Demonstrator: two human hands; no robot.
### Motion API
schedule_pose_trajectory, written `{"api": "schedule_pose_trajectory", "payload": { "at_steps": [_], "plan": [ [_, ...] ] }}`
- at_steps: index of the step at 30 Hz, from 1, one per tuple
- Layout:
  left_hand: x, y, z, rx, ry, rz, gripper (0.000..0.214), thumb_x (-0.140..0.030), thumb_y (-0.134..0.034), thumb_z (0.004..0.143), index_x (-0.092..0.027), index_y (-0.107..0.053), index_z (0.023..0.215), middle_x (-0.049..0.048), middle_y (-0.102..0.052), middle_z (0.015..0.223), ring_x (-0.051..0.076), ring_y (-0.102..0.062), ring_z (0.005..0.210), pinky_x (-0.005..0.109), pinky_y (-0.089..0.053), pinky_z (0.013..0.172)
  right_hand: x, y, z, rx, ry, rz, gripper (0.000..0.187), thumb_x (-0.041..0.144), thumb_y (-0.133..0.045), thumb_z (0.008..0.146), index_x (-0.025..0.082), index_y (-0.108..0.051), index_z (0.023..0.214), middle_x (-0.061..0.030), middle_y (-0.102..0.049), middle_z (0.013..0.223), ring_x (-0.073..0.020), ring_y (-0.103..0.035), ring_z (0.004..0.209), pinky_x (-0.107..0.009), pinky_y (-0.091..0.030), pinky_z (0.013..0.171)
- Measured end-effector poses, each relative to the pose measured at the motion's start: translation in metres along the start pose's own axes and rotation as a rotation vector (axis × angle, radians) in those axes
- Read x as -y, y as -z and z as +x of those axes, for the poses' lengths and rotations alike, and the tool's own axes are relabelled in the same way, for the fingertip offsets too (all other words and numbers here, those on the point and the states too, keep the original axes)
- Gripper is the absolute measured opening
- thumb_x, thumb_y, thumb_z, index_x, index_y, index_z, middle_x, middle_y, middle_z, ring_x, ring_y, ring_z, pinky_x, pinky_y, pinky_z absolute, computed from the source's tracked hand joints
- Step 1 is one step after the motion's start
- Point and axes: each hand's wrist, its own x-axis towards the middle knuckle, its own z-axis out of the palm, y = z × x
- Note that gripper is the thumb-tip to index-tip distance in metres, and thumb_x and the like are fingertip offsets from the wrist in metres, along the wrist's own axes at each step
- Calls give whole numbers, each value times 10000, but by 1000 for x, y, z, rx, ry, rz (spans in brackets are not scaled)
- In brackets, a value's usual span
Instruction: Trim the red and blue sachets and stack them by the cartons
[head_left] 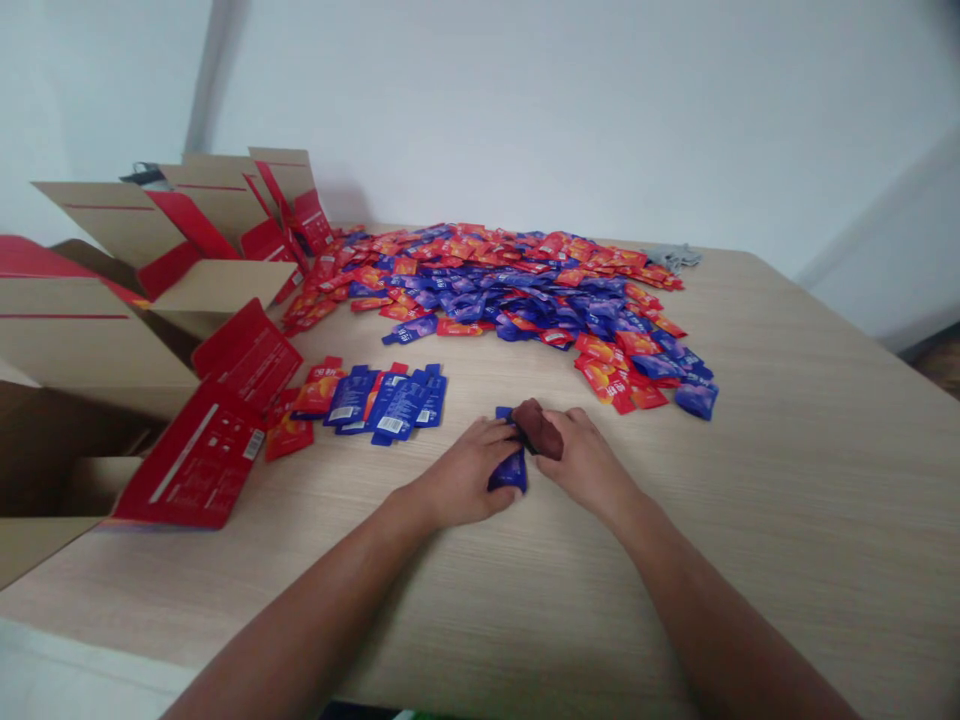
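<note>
Currently my left grip (480,472) lies spread over a blue packet (511,472) on the table (795,460), while my right grip (585,455) pinches a maroon cloth (537,427) at its upper right edge; whether cloth and packet touch, I can't tell. Leftward lie overlapping packets (397,408), and beyond, a red-and-blue heap (517,290).

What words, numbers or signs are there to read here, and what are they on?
No word or number is clear enough to quote.
Red rectangular cardboard box flap: white print and a barcode, too small and blurred.
Flat blue packets beside the boxes: white print and barcodes, too blurred.
Flat red-and-orange packets in the pile: pale lettering, too blurred.
Small blue packet under the left hand: faint marks, too blurred.
</note>
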Motion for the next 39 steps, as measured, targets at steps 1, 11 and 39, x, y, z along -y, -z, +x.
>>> {"api": "schedule_pose_trajectory", "payload": {
  "at_steps": [1,11,39],
  "plan": [
    [1,0,-1,-13,8,11,532,-343,-803,862,-207,-700,1365,153,-634,1485,357,-556,1415,527,-395,1264,-1,2,2,3,8,-3,439,165,-732,794,239,-724,1227,-85,-662,1069,-278,-639,956,-409,-527,874],
    [9,0,-3,-158,166,-2,267,-341,-687,969,-213,-729,1200,107,-738,1194,300,-663,1159,464,-518,1050,2,5,3,-10,-28,411,390,345,-736,851,232,-753,1225,-30,-751,1003,-240,-695,885,-363,-572,797],
    [8,-11,-4,-126,164,7,174,-297,-783,918,-250,-845,1073,102,-758,1165,298,-684,1169,440,-554,1062,29,-9,-3,-103,219,-77,545,268,-694,905,208,-539,1424,-182,-653,1369,-397,-609,1251,-606,-501,1074]
  ]
}}
